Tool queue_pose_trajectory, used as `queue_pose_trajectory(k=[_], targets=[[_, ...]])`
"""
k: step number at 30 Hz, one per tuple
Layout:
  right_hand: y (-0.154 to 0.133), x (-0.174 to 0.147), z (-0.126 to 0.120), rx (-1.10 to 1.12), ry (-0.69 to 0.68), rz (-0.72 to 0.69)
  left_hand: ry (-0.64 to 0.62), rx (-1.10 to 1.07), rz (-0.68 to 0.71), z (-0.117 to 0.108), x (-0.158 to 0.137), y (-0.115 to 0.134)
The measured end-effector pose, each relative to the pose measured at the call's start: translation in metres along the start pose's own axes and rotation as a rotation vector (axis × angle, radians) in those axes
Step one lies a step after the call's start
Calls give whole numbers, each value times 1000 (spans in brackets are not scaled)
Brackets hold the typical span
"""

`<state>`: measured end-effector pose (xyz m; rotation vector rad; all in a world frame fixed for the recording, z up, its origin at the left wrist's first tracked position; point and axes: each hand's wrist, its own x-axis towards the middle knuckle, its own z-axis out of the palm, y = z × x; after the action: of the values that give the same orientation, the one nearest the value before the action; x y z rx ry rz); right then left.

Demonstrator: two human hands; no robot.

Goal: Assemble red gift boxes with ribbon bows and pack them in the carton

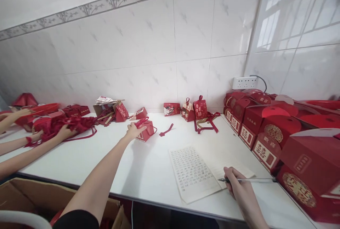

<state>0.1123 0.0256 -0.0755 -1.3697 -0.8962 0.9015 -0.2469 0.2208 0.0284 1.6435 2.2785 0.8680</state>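
My left hand reaches across the white table and is closed on the top of a small red gift box with a dark red ribbon loop. A short red ribbon strip lies just right of that box. My right hand holds a slim pen, tip pointing left over the open notebook. Handwriting fills the left page; the right page is ruled and partly behind my hand. I cannot tell whether the tip touches the paper.
Red candy boxes are stacked along the right. Small boxes and ribbons stand by the wall. At left, other people's hands work in a red ribbon heap. An open carton sits below the table edge. A power strip is on the wall.
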Motion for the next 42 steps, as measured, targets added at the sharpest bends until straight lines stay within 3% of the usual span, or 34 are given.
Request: queue_pose_trajectory(k=[5, 11, 16, 19, 21, 27, 30, 36, 39, 42], targets=[[1, 0, 1, -9, -16, -44, -117, -57, 180, 2, -23, -1], [-10, -2, 4, 115, 74, -62, -169, -102, 531, -3, -82, 38], [-23, -11, 2, 289, 78, -100, -515, -280, 718, 1, -151, 65], [-28, -19, 1, 275, 41, -134, -783, -292, 722, 9, -180, 66], [-31, -22, 0, 222, 17, -133, -884, -353, 697, 15, -190, 64], [-50, -11, 8, 107, -81, -110, -688, -570, 392, 27, -190, 55], [-58, -2, 14, 98, -102, -122, -763, -531, 331, 27, -189, 54], [-61, -5, 18, 203, -151, -105, -854, -651, 440, 28, -190, 50], [-58, -12, 16, 213, -164, -107, -871, -595, 532, 25, -190, 48], [-57, -19, 13, 140, -151, -171, -965, -474, 616, 16, -195, 50]])
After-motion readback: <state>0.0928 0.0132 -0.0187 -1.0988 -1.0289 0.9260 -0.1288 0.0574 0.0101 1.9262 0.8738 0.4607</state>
